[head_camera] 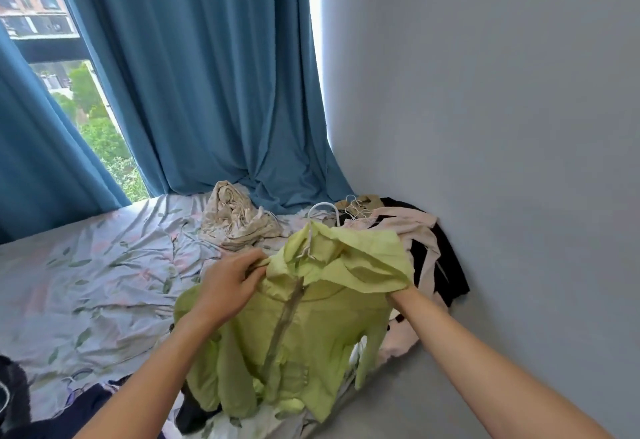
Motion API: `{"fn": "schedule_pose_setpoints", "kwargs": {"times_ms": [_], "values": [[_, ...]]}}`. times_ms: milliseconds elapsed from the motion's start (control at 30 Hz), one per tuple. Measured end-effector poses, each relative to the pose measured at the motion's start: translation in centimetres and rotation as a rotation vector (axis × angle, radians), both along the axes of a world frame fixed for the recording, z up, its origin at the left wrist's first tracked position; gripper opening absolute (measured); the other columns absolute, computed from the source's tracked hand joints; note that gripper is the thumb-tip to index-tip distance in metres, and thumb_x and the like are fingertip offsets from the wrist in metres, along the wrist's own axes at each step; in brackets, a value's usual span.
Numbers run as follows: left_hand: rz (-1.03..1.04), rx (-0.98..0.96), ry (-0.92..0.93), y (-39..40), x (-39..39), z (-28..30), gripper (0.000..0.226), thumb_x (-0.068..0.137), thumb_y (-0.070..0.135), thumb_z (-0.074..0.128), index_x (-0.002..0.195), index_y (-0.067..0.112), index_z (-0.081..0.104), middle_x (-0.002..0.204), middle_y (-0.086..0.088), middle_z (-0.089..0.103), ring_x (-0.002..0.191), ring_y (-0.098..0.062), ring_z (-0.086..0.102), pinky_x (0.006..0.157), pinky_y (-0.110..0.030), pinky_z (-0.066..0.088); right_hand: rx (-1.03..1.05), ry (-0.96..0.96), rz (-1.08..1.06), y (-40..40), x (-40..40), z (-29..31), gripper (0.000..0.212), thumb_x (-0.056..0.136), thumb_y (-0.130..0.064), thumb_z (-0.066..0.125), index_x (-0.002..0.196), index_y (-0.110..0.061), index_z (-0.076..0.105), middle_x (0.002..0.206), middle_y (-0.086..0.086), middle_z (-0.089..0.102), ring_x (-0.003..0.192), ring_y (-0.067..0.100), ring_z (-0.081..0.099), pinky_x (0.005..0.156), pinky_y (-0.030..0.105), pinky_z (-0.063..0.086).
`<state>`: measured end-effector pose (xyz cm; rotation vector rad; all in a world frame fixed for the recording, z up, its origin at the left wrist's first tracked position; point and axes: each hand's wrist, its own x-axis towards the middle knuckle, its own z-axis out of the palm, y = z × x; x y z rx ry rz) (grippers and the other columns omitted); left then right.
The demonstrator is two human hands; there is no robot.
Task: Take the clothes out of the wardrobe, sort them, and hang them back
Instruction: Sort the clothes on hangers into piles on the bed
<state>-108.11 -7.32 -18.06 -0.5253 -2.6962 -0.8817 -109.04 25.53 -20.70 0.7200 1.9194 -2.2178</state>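
A light green hooded jacket (304, 334) with a grey zip hangs over the bed, still on a white hanger (313, 230) whose hook shows above the hood. My left hand (230, 282) grips the jacket's left shoulder by the collar. My right hand (403, 295) is mostly hidden under the hood at the right shoulder, so its grip cannot be seen. Behind the jacket lies a pile of pink and black clothes (426, 251) with several white hangers (356, 211).
The bed (86, 265) has a crumpled floral sheet. A bunched beige floral cloth (235, 220) lies near the blue curtain (207, 75). Dark clothes (69, 407) sit at the near left. A grey wall (502, 127) bounds the right side.
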Motion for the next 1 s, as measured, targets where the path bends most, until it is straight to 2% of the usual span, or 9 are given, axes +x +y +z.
{"fn": "schedule_pose_setpoints", "kwargs": {"times_ms": [167, 267, 367, 433, 533, 633, 767, 867, 1000], "values": [[-0.070, 0.013, -0.056, 3.5, -0.5, -0.7, 0.019, 0.097, 0.021, 0.071, 0.090, 0.037, 0.066, 0.081, 0.024, 0.066, 0.082, 0.005, 0.060, 0.063, -0.025, 0.044, -0.062, -0.129, -0.085, 4.0, -1.3, -0.9, 0.022, 0.113, -0.018, 0.037, 0.105, -0.013, 0.057, 0.097, 0.011, 0.058, 0.082, 0.020, 0.052, 0.070, 0.030, 0.044], [-0.118, 0.036, -0.098, 6.2, -1.4, -1.3, 0.017, 0.097, 0.021, 0.071, 0.089, 0.035, 0.066, 0.081, 0.019, 0.068, 0.076, -0.003, 0.063, 0.064, -0.036, 0.052, 0.055, -0.161, 0.079, 6.7, -0.7, -1.1, 0.023, 0.109, -0.024, 0.053, 0.122, -0.010, 0.064, 0.121, 0.018, 0.066, 0.090, 0.022, 0.060, 0.077, 0.034, 0.052], [-0.159, 0.049, -0.139, 9.5, -2.4, -2.1, 0.006, 0.095, 0.035, 0.065, 0.090, 0.032, 0.067, 0.082, 0.013, 0.069, 0.075, -0.007, 0.064, 0.068, -0.045, 0.055, 0.179, -0.231, 0.317, 9.6, -0.1, -0.8, 0.020, 0.100, -0.034, 0.067, 0.108, -0.016, 0.071, 0.108, 0.013, 0.072, 0.093, 0.027, 0.068, 0.085, 0.041, 0.058], [-0.173, 0.063, -0.155, 11.8, -3.0, -2.7, 0.014, 0.093, 0.043, 0.060, 0.091, 0.032, 0.068, 0.082, 0.011, 0.069, 0.074, -0.008, 0.064, 0.068, -0.046, 0.054, 0.090, -0.156, 0.375, 12.4, 0.3, -1.0, 0.031, 0.095, -0.035, 0.073, 0.119, -0.015, 0.072, 0.119, 0.015, 0.074, 0.108, 0.034, 0.070, 0.098, 0.048, 0.058], [-0.177, 0.095, -0.191, 15.2, -3.7, -3.6, 0.021, 0.092, 0.046, 0.060, 0.088, 0.027, 0.068, 0.078, 0.006, 0.066, 0.072, -0.016, 0.063, 0.067, -0.051, 0.052, -0.143, -0.065, 0.317, 17.5, 0.8, -0.9, 0.039, 0.100, -0.040, 0.059, 0.132, -0.020, 0.068, 0.125, 0.013, 0.071, 0.106, 0.035, 0.070, 0.098, 0.049, 0.055], [-0.172, 0.115, -0.216, 19.2, -4.1, -4.3, 0.017, 0.090, 0.042, 0.062, 0.085, 0.026, 0.067, 0.074, 0.004, 0.065, 0.072, -0.020, 0.062, 0.068, -0.049, 0.051, -0.165, -0.078, 0.268, 22.1, 0.6, -1.5, 0.059, 0.098, -0.075, 0.041, 0.135, -0.036, 0.066, 0.121, 0.017, 0.069, 0.109, 0.045, 0.067, 0.094, 0.051, 0.054], [-0.160, 0.133, -0.246, 25.3, -4.3, -4.7, 0.009, 0.089, 0.039, 0.064, 0.084, 0.032, 0.068, 0.075, 0.007, 0.066, 0.072, -0.019, 0.062, 0.068, -0.042, 0.049, 0.056, -0.017, 0.296, 26.2, 0.2, -2.0, 0.039, 0.091, -0.074, 0.048, 0.116, -0.053, 0.070, 0.128, 0.017, 0.068, 0.108, 0.045, 0.069, 0.097, 0.051, 0.054], [-0.114, 0.168, -0.247, 29.1, -4.6, -5.4, 0.008, 0.089, 0.040, 0.065, 0.083, 0.034, 0.067, 0.071, 0.007, 0.064, 0.069, -0.017, 0.059, 0.067, -0.042, 0.049, 0.295, 0.141, 0.282, 29.7, 0.2, -2.6, 0.022, 0.095, -0.052, 0.064, 0.110, -0.039, 0.071, 0.106, 0.006, 0.073, 0.097, 0.019, 0.067, 0.083, 0.034, 0.050], [-0.029, 0.238, -0.310, 33.8, -5.8, -5.9, 0.018, 0.096, 0.020, 0.072, 0.084, 0.033, 0.068, 0.073, 0.009, 0.066, 0.072, -0.015, 0.059, 0.070, -0.042, 0.047, 0.740, 0.259, 0.291, 34.7, -0.4, -3.3, 0.042, 0.076, -0.070, 0.069, 0.103, -0.038, 0.063, 0.079, -0.009, 0.060, 0.073, 0.008, 0.056, 0.072, 0.036, 0.046]]}}
